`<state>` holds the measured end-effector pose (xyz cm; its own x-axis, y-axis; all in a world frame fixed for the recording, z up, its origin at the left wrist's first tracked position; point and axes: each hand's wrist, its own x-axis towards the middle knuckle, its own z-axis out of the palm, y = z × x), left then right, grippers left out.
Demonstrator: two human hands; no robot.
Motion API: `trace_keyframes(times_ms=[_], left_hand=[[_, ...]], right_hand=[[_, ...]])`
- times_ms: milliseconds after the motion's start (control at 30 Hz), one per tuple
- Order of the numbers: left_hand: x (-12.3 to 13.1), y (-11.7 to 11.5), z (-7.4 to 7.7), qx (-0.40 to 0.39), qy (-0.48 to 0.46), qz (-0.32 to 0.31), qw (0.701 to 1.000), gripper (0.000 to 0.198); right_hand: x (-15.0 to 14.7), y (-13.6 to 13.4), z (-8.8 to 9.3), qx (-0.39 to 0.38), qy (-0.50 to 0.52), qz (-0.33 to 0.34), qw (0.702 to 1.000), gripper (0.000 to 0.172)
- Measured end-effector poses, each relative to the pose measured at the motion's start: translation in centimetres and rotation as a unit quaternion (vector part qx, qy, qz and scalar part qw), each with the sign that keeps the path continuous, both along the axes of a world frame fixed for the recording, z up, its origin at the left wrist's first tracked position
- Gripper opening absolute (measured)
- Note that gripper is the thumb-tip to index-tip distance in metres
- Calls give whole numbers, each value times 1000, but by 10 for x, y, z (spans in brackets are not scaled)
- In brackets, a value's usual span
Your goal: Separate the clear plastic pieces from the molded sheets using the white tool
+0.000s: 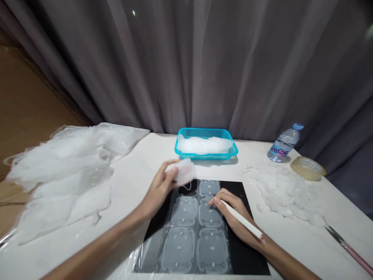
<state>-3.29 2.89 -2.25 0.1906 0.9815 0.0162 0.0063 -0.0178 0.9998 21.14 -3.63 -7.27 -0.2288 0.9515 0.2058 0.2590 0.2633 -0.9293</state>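
My left hand point(161, 186) is closed on a thin white translucent piece point(184, 171), pinched between thumb and fingers above the far part of a black mat point(247, 249). On the mat lies a clear plastic sheet with several frosted rounded-square shapes point(179, 249) in two columns. A dark gap point(187, 189) shows at the sheet's far left, just below the held piece. My right hand point(233, 216) grips a slim white pen-like tool point(243, 219), its fingers resting over the right column. The tool's tip is hard to make out.
A blue basket point(206, 156) with white translucent pieces stands at the back. Stacked clear sheets point(67, 182) lie left. On the right are scattered clear scraps point(285, 190), a water bottle point(283, 144), a yellowish round container point(308, 168) and pink-handled tweezers point(346, 247).
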Motion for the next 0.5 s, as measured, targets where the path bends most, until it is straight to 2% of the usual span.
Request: trace_keyframes(times_ms=[67, 133, 167, 233, 300, 333, 400, 500], left_hand=[[1, 38, 15, 97, 50, 17, 994, 50], [7, 76, 26, 201, 159, -8, 967, 55], [12, 90, 28, 230, 231, -37, 945, 60], [21, 106, 28, 234, 266, -62, 933, 70], [28, 99, 23, 247, 284, -72, 924, 72], [30, 88, 20, 266, 292, -74, 916, 65], [31, 56, 14, 340, 326, -76, 879, 46], [31, 5, 3, 327, 354, -133, 866, 33]], right_hand=[[0, 0, 0, 2, -1, 0, 1000, 40], [0, 1, 0, 4, -4, 0, 1000, 41], [0, 1, 0, 4, -7, 0, 1000, 41], [-1, 1, 0, 6, -12, 0, 1000, 42], [-1, 1, 0, 8, -13, 1, 1000, 42], [-1, 1, -1, 8, -14, 1, 1000, 41], [1, 2, -4, -1, -11, 2, 1000, 36], [9, 6, -8, -32, 18, -12, 999, 38]])
